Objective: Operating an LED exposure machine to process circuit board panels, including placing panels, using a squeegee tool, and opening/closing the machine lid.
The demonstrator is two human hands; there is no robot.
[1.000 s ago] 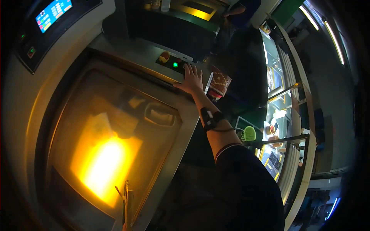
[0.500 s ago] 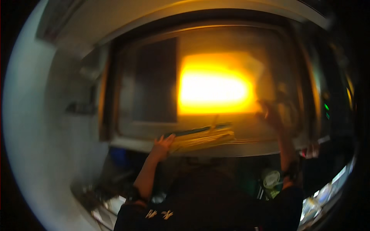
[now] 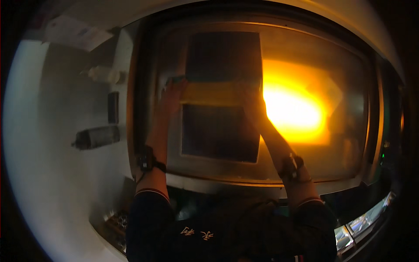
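A long yellow bar (image 3: pixel 209 92) with a dark green edge lies crosswise over a dark rectangular panel (image 3: pixel 220 135), which shows above and below it. My left hand (image 3: pixel 174 91) is closed at the bar's left end, and a bit of the green edge sticks out past it. At the right end my right hand (image 3: pixel 248 96) grips the bar; its fingers are dim and blurred. Whether the bar touches the panel or is held just above it, I cannot tell. A bright yellow light (image 3: pixel 297 109) glows beside my right forearm.
A wide framed bed with a raised dark rim (image 3: pixel 373 109) surrounds the panel and the light. On the pale surface to the left are a dark cylinder (image 3: pixel 97 137), a small dark block (image 3: pixel 113 107) and a whitish object (image 3: pixel 104 74). Sheets of paper (image 3: pixel 76 32) lie at the far left.
The bar has moved farther away, from the bed's near edge onto the dark panel. My right hand has come from the bed's right side to the bar. The view has shifted left.
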